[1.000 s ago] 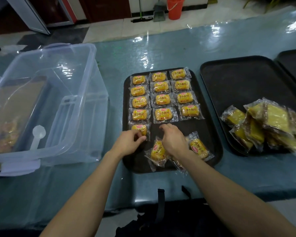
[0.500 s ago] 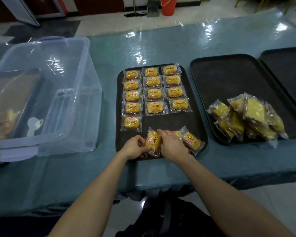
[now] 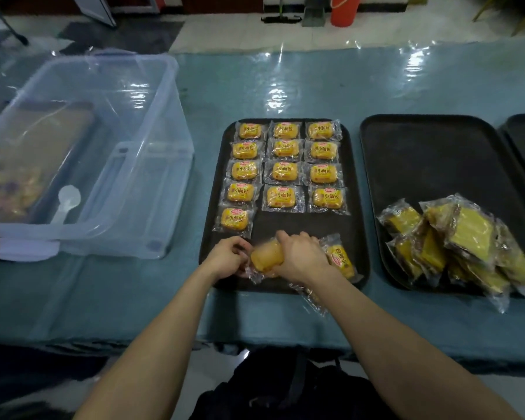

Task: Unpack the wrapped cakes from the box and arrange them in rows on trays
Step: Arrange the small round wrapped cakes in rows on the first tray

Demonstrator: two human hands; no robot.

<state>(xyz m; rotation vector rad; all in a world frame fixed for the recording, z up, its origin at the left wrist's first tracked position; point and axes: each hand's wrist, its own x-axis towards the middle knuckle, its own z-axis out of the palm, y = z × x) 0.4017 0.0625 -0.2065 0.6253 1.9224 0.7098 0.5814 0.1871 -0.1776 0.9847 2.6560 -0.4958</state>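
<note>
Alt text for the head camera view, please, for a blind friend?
A left hand and right hand hold one clear-wrapped yellow cake at the near end of a black rectangular tray where thirteen more lie in rows. A clear plastic box stands left; a second black tray right holds a loose pile of wrapped cakes.

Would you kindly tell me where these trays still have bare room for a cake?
Middle tray: the bare strip right of the fifth left-column cake, below the fourth row. Right tray: its far half. Crowded: the middle tray's near edge, where left hand and right hand grip the held cake beside a loose cake, and the right tray's pile.
</note>
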